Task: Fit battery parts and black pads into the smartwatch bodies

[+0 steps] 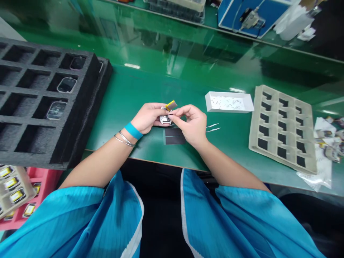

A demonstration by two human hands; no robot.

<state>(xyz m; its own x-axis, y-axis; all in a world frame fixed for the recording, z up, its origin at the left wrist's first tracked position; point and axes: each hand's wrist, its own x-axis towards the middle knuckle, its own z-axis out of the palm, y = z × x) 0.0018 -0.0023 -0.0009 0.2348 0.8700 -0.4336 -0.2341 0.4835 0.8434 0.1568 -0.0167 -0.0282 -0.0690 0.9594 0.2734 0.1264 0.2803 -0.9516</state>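
A watch case [165, 119] is gripped above the green surface [134, 89] by the fingers of the left hand [146, 117], the right hand [192, 123] at its three o'clock edge, grip impossible to tell, a foam tray [77, 107] at nine o'clock.

A bright blue top [115, 222], a blue-green band [133, 130] and shiny bangles [125, 140].
The left sleeve [67, 211] at 8 o'clock and the right sleeve [255, 215] at 4 o'clock are wide and loose, with soft folds, and they stop near the elbows. The front has white edges [184, 211], one at 7 o'clock and one close to 6; between them it is too dark to tell what is worn. At 9 o'clock, the flat, smooth band goes round the left wrist, and the thin, silver, round bangles sit beside it, nearer the elbow.
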